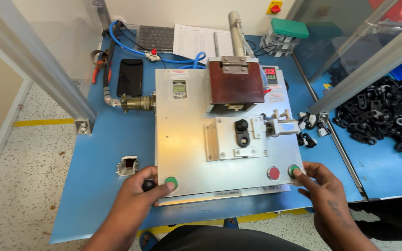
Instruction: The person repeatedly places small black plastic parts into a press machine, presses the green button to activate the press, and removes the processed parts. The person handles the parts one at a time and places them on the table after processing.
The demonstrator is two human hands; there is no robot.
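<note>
Left hand (138, 197) thumb rests on the left green button (171, 182), fingers curled together, right hand (324, 193) fingertip on the right green button (294, 171); a slip inward risks striking the red button (273, 173) just beside it.

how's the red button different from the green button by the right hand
The red button is uncovered and untouched; the right green button lies partly under the right hand, whose fingertips rest on it. The red button sits further in from the plate's edge, the right green button by its corner. Both are round and set along the metal plate front edge.
</note>
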